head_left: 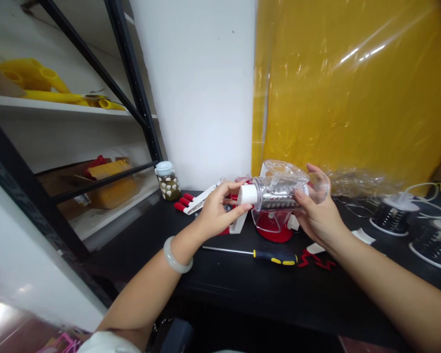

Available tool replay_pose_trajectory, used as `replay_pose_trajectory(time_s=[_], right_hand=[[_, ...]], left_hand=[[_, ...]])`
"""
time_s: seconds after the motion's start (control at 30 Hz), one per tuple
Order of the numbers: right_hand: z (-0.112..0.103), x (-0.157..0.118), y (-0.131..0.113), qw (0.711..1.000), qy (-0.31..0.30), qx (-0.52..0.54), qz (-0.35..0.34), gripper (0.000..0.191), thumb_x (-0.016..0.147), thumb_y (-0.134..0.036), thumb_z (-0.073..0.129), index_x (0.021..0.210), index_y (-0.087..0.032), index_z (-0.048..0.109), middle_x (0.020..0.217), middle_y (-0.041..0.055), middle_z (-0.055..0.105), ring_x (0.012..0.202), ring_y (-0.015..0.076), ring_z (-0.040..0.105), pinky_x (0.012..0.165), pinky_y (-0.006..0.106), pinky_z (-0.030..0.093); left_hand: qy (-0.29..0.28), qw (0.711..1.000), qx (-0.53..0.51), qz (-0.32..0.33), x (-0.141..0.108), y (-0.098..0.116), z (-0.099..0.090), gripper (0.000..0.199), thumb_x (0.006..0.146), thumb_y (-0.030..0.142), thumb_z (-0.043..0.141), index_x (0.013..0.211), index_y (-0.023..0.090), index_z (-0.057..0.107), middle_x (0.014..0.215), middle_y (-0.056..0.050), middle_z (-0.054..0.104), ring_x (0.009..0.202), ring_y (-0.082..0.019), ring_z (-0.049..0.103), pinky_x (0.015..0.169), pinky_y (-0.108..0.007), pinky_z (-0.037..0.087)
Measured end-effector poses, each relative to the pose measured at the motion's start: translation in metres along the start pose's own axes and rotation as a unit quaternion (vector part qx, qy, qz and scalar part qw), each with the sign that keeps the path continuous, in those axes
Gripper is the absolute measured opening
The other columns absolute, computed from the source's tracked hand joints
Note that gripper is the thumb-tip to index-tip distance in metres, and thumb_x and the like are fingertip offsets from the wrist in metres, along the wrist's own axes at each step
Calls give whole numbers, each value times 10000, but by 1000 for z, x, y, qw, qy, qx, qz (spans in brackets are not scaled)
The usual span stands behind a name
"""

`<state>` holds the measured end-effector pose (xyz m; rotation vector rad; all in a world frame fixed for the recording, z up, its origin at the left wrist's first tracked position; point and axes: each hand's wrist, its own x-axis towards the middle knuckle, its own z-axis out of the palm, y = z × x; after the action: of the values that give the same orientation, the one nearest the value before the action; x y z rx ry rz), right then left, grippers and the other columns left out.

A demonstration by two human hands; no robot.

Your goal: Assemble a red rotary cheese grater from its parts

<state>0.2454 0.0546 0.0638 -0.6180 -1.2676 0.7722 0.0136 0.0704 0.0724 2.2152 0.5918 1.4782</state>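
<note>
My right hand (316, 211) grips a clear plastic housing (282, 171), its thumb across the near side. Inside the housing lies a perforated metal drum (275, 196), turned sideways. At the drum's left end my left hand (224, 208) pinches a white cap (247, 194) between thumb and fingers. The housing is held above a round red base (274, 235). Below it on the black table (224, 284) lies a screwdriver (275, 257) with a dark and yellow handle, its shaft pointing left.
White and red parts (191, 202) lie behind my left hand. A lidded jar (168, 180) stands at the back left. Drums with white ends (395, 213) stand at the right, near clear plastic wrap (363, 182). Red scraps (318, 260) lie beside the screwdriver. Shelving (132, 73) rises on the left.
</note>
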Motion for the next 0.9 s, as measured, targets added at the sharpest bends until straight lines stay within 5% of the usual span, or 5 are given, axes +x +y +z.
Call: replay_pose_trajectory(time_s=[0.33, 0.7, 0.9], right_hand=[[0, 0, -4, 996, -20, 76, 43, 736, 733, -427, 780, 1325, -440, 343, 1123, -5, 662, 1064, 238, 657, 865, 449, 566], [-7, 2, -5, 988, -11, 113, 104, 568, 785, -375, 627, 1318, -423, 437, 1220, -9, 632, 1108, 251, 632, 892, 464, 557], [-8, 2, -2, 994, -31, 66, 81, 711, 782, -418, 627, 1426, -451, 327, 1303, 9, 554, 1177, 252, 594, 921, 448, 543]], left_hand=[[33, 999, -27, -32, -2, -3, 2, 476, 720, 311, 815, 1131, 171, 620, 1063, -100, 694, 972, -197, 676, 712, -269, 622], [19, 990, 74, 118, 1, 1, -8, 508, 711, 236, 826, 1181, 207, 635, 1158, -93, 671, 1098, -209, 645, 865, -327, 610], [44, 999, 21, 6, 0, -5, -6, 469, 744, 295, 794, 1159, 167, 615, 1139, -116, 672, 999, -193, 660, 683, -236, 605]])
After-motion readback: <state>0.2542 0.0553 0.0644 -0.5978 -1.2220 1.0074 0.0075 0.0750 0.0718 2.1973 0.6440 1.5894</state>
